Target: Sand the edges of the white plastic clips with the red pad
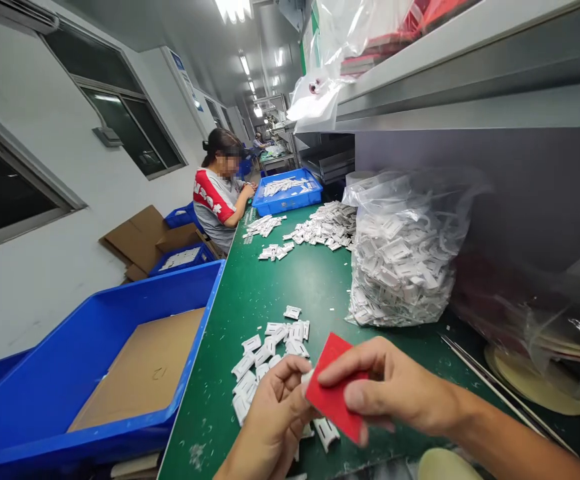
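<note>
White plastic part (307,377) is held over the near end of the green worktop (315,287), at the tips of the left hand (285,407). Left fingers are curled in and closed on it; most of the part is hidden. Red pad (331,397) is gripped by the right hand (385,387), index finger and thumb laid on its near face, gap between them taken up by the pad, other fingers mostly hidden behind. Pad edge is brought right up to the part, overlapping it in view; whether it is pressed on cannot be told.

Progress, as judged: work on one part is under way, not yet finished, since it has not been set down. Plenty seems left: loose white parts (245,363) are scattered just beside and beyond the left hand, and a clear bag (400,267) is filled with more. Which are worked and which are not cannot be told from their look.

Farther along, a larger heap (330,227) and smaller piles are spread on the worktop, and a blue tray (280,205) is part-filled with similar pieces. A co-worker (220,193) is seated beside that tray. A large blue bin (35,413), lined with a cardboard sheet (145,367), is placed along the worktop's left edge.
</note>
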A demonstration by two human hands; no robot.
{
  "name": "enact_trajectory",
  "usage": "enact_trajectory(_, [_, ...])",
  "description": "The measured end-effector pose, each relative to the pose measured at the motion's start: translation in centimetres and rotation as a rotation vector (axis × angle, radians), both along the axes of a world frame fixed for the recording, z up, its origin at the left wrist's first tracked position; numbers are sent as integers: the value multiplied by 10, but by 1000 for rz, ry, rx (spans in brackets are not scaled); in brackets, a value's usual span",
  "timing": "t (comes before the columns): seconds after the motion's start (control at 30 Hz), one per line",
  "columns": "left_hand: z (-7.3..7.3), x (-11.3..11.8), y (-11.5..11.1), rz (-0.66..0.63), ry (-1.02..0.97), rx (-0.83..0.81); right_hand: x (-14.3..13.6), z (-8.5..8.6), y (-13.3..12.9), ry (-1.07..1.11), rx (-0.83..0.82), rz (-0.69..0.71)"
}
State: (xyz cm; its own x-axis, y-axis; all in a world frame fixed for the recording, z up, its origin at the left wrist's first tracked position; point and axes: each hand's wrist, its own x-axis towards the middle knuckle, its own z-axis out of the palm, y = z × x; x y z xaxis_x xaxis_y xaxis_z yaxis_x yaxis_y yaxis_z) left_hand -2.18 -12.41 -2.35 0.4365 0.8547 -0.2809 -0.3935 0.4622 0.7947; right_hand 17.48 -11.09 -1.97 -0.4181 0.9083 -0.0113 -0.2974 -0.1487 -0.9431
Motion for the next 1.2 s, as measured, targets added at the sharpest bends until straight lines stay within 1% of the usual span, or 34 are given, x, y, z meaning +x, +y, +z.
enact_trajectory(0.03, [-1,0,-1,-26,-7,11,1,0,1,-36,-1,-46])
enact_trajectory(0.1, [-1,0,-2,-115,-27,29,2,0,2,-137,-4,-272])
enact_trajectory(0.13, [-1,0,-2,-129,-36,34,3,-1,3,-149,-4,-344])
enact_trajectory(0.17, [0,0,-2,-106,-38,35,3,-1,3,-126,-5,-322])
enact_trajectory(0.23, [4,0,-2,-29,-14,33,2,-2,1,-34,-2,-96])
enact_trajectory(0.27, [5,0,-1,-20,6,27,1,-2,1,-14,4,-11])
enact_trajectory(0.3, [6,0,-1,-38,24,24,0,-2,1,-27,9,-2])
enact_trajectory(0.33, [7,1,0,-73,34,27,0,-2,1,-67,12,-64])
enact_trajectory(0.37, [7,1,0,-102,35,36,0,-2,2,-116,13,-180])
enact_trajectory(0.4, [7,1,0,-106,34,51,0,-2,3,-149,9,-302])
enact_trajectory(0.43, [6,1,0,-80,35,68,0,-2,3,-145,2,-366])
enact_trajectory(0.47, [6,1,1,-44,44,87,1,-2,3,-112,-6,-328])
enact_trajectory(0.53, [5,0,2,-4,78,104,2,-1,2,-24,-1,-87])
enact_trajectory(0.57, [4,0,2,3,94,101,2,-1,2,-11,8,-10])
enact_trajectory(0.6, [4,0,3,5,108,90,2,-1,1,-25,16,-9])
enact_trajectory(0.7, [3,-1,3,31,129,55,3,0,0,-85,17,-251])
enact_trajectory(0.73, [3,-1,2,28,129,53,3,1,0,-69,11,-226])
enact_trajectory(0.8, [3,0,1,-15,121,60,3,1,0,-29,5,-58])
enact_trajectory(0.83, [3,0,1,-31,122,58,3,1,1,-37,2,-35])
enact_trajectory(0.93, [3,2,0,-1,140,40,2,1,1,-94,-3,-213])
enact_trajectory(0.97, [2,2,0,11,141,45,2,1,1,-80,-1,-189])
enact_trajectory(1.03, [1,2,0,1,126,71,2,2,1,-40,9,-41])
enact_trajectory(1.07, [1,2,0,-8,122,74,2,2,0,-42,13,-30])
enact_trajectory(1.1, [0,2,0,-12,123,69,1,2,0,-61,14,-85])
enact_trajectory(1.13, [0,2,0,-6,129,58,1,3,0,-83,14,-178])
enact_trajectory(1.17, [0,1,1,6,135,50,1,3,0,-86,16,-243])
enact_trajectory(1.2, [0,1,1,15,136,52,0,3,0,-69,15,-223])
